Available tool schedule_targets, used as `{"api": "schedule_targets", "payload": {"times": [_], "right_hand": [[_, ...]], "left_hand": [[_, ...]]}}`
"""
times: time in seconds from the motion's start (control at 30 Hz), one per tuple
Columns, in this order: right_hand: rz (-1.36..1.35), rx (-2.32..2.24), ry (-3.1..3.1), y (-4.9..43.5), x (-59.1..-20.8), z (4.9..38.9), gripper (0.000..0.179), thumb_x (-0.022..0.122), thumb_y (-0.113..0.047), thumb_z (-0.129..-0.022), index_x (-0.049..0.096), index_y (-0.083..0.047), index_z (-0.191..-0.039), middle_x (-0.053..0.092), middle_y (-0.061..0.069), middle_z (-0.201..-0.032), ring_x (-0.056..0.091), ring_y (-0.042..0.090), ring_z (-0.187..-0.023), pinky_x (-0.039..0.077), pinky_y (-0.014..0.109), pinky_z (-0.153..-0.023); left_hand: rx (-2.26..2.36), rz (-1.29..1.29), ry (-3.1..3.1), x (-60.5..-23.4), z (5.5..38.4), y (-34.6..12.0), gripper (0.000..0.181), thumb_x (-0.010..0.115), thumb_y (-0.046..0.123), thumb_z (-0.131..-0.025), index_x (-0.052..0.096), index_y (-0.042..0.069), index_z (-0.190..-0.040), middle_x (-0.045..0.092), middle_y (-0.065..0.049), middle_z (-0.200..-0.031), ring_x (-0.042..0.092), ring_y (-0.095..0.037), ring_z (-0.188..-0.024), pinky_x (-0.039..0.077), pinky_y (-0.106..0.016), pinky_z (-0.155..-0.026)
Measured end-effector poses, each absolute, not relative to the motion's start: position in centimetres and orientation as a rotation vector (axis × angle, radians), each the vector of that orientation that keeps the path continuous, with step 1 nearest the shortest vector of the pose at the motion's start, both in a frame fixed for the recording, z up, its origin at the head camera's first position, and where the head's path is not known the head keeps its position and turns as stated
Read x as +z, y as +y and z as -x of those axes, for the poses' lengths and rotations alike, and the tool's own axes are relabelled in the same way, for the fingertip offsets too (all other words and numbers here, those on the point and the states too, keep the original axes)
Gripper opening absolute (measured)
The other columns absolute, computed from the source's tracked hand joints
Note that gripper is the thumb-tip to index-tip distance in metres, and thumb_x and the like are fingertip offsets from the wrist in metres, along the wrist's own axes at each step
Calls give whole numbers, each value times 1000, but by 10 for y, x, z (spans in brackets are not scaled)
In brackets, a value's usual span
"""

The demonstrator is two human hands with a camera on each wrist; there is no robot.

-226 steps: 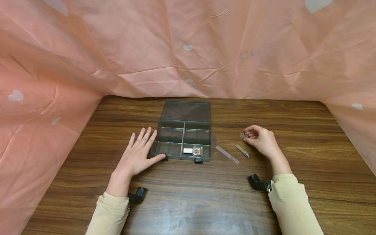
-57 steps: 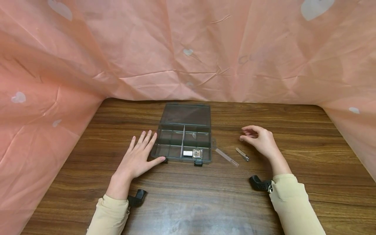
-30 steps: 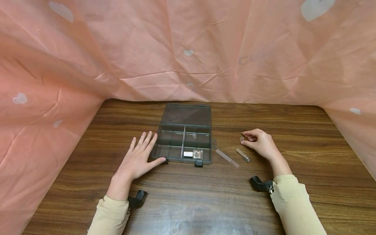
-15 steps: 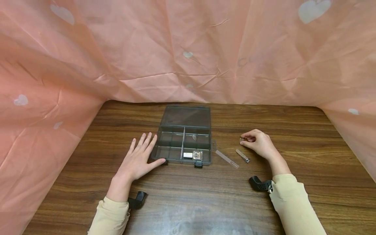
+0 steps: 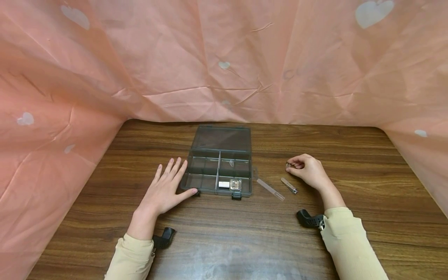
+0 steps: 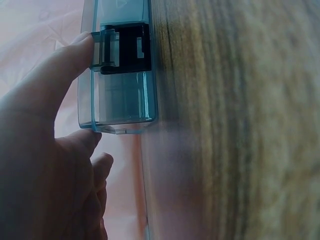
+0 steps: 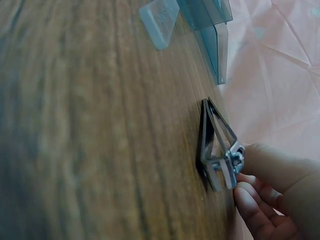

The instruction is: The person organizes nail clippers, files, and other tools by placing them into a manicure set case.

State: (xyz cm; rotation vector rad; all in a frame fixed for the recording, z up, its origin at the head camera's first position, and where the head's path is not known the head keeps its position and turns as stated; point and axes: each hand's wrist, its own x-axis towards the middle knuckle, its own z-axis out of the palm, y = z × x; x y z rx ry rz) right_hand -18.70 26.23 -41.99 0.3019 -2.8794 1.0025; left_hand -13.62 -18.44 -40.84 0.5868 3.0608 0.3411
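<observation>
One box (image 5: 201, 181), one nail clipper (image 5: 289, 186), one white block (image 5: 224, 184), two latches (image 5: 236, 196), two sleeves (image 5: 131, 256).

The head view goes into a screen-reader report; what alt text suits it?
A person's right hand pinches a tiny object near a nail clipper on a wooden table, while the left hand touches an open, translucent grey compartment box.

A booth: pink cloth (image 5: 175, 46) screens a wooden table (image 5: 364, 167).
</observation>
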Motion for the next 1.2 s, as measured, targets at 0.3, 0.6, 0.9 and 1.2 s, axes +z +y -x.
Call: {"api": "schedule_targets", "payload": {"times": [0.3,0.6,0.9,1.2], "right_hand": [[-277,1025,-2868,263,-418,187,23,74,-14,-84,71,1,-102,64,14,-96,62,24,-83,50,26,-70],[-267,1053,-2835,264,-412,185,25,75,-16,-83,71,1,-102,65,15,-96,63,24,-83,48,16,-68],[-283,1086,-2803,257,-408,186,27,76,-17,-83,71,0,-103,66,14,-98,64,21,-84,48,14,-69],[-387,1168,-2732,232,-393,191,25,75,-15,-83,71,-1,-103,66,12,-99,63,24,-86,47,12,-70]], "left_hand": [[341,-592,3063,-409,137,-185,97,38,76,-85,16,12,-154,13,-12,-158,4,-29,-145,1,-52,-115],[338,-591,3063,-408,137,-185,97,38,77,-85,16,12,-154,13,-13,-158,4,-29,-145,1,-52,-115],[326,-589,3057,-408,136,-184,98,37,77,-85,15,12,-155,13,-12,-158,3,-29,-145,1,-52,-115],[321,-583,3059,-408,136,-184,98,37,78,-84,16,12,-155,13,-12,-158,3,-29,-145,1,-52,-115]]}}
